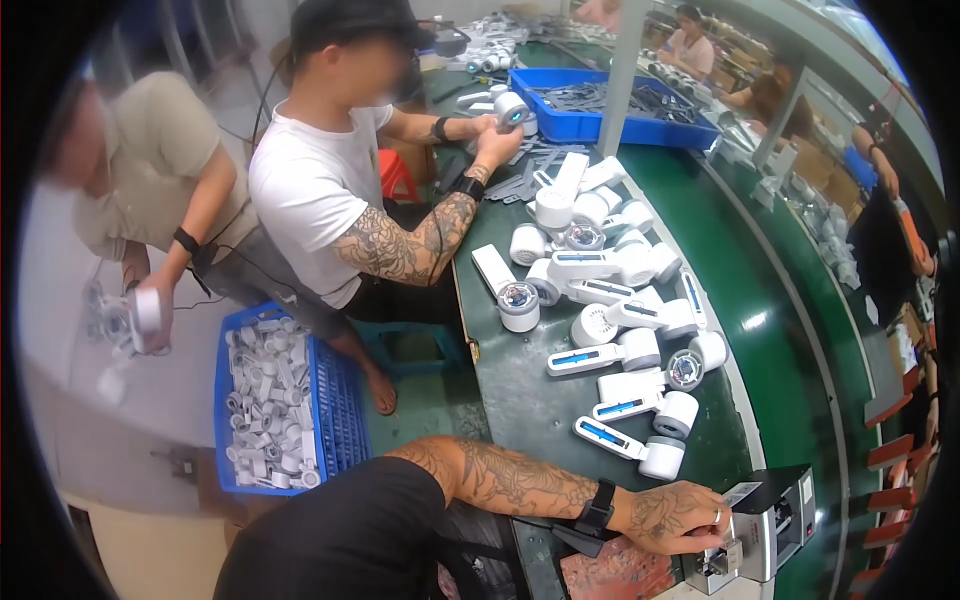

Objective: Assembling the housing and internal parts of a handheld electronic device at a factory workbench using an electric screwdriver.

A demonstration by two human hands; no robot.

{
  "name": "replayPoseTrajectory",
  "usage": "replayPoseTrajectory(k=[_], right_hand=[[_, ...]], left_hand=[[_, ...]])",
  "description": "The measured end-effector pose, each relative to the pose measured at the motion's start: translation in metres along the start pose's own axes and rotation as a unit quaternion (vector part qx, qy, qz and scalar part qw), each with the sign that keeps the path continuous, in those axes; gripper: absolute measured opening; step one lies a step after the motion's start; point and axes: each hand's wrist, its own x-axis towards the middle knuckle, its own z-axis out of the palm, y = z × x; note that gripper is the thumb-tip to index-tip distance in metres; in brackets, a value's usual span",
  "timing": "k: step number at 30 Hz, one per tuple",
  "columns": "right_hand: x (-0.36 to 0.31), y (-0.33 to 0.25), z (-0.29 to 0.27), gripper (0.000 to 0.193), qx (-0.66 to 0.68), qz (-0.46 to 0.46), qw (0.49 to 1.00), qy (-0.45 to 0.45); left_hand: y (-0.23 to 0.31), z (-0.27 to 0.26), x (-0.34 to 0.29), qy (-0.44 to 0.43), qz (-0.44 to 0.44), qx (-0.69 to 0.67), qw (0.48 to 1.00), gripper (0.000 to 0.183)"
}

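So my dark green bench [520, 400] has a heap of white units [593, 326] on it, up and left of this boxy machine [765, 535]. The machine's long axis looks slanted, lower left to upper right, right by my fingertips. It's grey with a black top. My left hand [675, 515] comes in from the machine's left, fingers curled over its shiny metal fitting [722, 562]; can't tell if I'm pinching anything. My right's out of view.

"What colour are the housings [662, 459]?"
"White, some with blue strips [605, 433]"
"And the machine [766, 535]?"
"Silver-grey and black"
"The worktop [520, 400]?"
"Dark green; the conveyor belt [745, 270] is a brighter green, the crate [340, 425] blue, the mat [615, 573] mottled red"
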Motion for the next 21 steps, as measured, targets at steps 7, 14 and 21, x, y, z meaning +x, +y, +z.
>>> replayPoseTrajectory(k=[7, 14, 21], right_hand=[[-0.001, 0.033, -0.008, 0.061, 0.094, -0.002, 0.995, -0.029], [0.003, 0.032, 0.012, 0.058, 0.51, -0.098, 0.849, -0.096], [0.019, 0.084, 0.043, 0.059, 0.775, -0.239, 0.575, -0.111]], left_hand=[[-0.005, 0.011, -0.005, -0.024, 0.008, -0.024, 0.999, 0.021], [-0.006, 0.012, -0.013, -0.046, -0.075, -0.033, 0.996, 0.023], [-0.004, 0.015, -0.006, -0.055, -0.06, -0.089, 0.993, 0.024]])
